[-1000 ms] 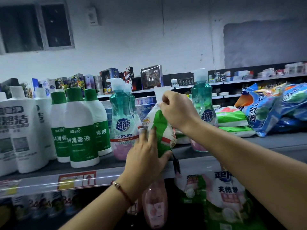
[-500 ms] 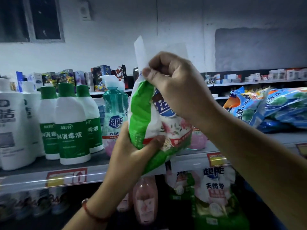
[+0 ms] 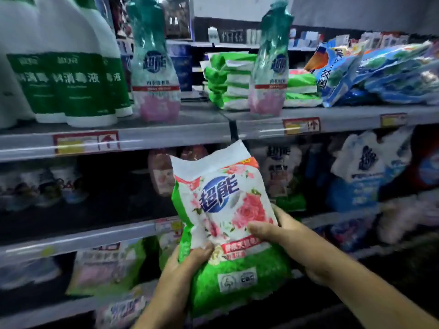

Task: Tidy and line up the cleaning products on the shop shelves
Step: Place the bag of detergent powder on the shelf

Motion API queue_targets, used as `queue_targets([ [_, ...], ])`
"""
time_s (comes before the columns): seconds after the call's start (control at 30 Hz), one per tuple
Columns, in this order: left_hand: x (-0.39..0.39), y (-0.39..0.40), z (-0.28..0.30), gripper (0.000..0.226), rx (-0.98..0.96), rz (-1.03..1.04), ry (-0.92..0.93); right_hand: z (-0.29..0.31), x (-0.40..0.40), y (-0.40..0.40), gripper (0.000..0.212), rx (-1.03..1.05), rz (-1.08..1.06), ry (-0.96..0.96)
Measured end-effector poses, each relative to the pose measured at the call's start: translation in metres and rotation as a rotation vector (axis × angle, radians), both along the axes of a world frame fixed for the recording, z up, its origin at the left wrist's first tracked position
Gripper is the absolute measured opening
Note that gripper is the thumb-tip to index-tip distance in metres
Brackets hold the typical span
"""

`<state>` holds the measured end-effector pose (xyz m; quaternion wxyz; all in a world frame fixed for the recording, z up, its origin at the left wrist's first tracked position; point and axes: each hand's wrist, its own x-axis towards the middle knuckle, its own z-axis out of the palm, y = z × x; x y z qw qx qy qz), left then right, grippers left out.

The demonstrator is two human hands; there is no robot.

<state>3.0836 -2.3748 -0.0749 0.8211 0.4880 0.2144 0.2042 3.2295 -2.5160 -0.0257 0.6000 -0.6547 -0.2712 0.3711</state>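
I have the shelving in front of me, the upper shelf [image 3: 190, 129] running across the view with its price strip, and darker shelves below it. On that upper shelf the white bottles with green labels [image 3: 71, 86] stand shoulder to shoulder at the left, upright and facing out; I judge that group done. Just right of them one teal pump bottle [image 3: 154, 77] stands upright, and a second teal pump bottle [image 3: 270, 67] stands well apart from it, further right. Between the two, set back, sits a stack of green and white packets [image 3: 228, 79], folded and lying flat. At the far right the blue bags [image 3: 380, 72] lie slumped over one another, not lined up at all, so I judge that end is left to do. The lower shelves are too dark and blurred for me to say how orderly they are.

In front of the lower shelves, off any shelf, I hold a green and white detergent bag [image 3: 228, 222] with a rose print, upright and tilted a little, its crumpled top edge just below the upper shelf's rim. My left hand [image 3: 185, 264] grips its lower left edge, thumb on the front. My right hand [image 3: 292, 243] grips its right side, thumb pressed across the front. The bag has no place yet.
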Motion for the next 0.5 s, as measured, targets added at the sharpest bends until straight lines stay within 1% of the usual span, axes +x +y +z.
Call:
queue_targets([
  [0.03,-0.008,-0.007,-0.011,0.042,-0.023,-0.008,0.036,-0.016,-0.012,-0.007,0.073,0.003,-0.04,0.04],
  [0.1,-0.024,-0.015,-0.036,0.027,-0.008,-0.023,0.124,-0.045,-0.037,-0.02,0.061,0.013,-0.147,0.148],
  [0.13,-0.033,-0.017,-0.049,0.027,0.014,-0.054,0.131,-0.055,-0.049,-0.026,0.057,0.009,-0.199,0.185],
  [0.17,-0.038,-0.02,-0.063,0.045,0.009,-0.089,0.099,-0.064,-0.061,-0.032,0.053,-0.007,-0.236,0.205],
  [0.2,-0.047,-0.023,-0.073,0.081,0.019,-0.116,0.093,-0.072,-0.072,-0.037,0.049,-0.025,-0.254,0.198],
  [0.23,-0.059,-0.027,-0.086,0.123,0.034,-0.07,0.122,-0.08,-0.084,-0.041,0.047,-0.042,-0.26,0.182],
  [0.27,-0.062,-0.028,-0.101,0.152,-0.002,-0.042,0.149,-0.084,-0.095,-0.045,0.046,-0.062,-0.266,0.164],
  [0.3,-0.067,-0.034,-0.103,0.163,-0.094,-0.038,0.167,-0.088,-0.103,-0.048,0.045,-0.079,-0.27,0.144],
  [0.37,-0.078,-0.049,-0.101,0.15,-0.256,-0.065,0.223,-0.095,-0.122,-0.049,0.04,-0.104,-0.275,0.118],
  [0.4,-0.083,-0.053,-0.102,0.138,-0.306,-0.082,0.245,-0.099,-0.131,-0.05,0.034,-0.112,-0.277,0.104],
  [0.47,-0.104,-0.062,-0.106,0.085,-0.364,-0.132,0.241,-0.104,-0.145,-0.051,0.026,-0.12,-0.292,0.099],
  [0.5,-0.112,-0.066,-0.111,0.067,-0.382,-0.135,0.259,-0.107,-0.152,-0.052,0.024,-0.125,-0.296,0.107],
])
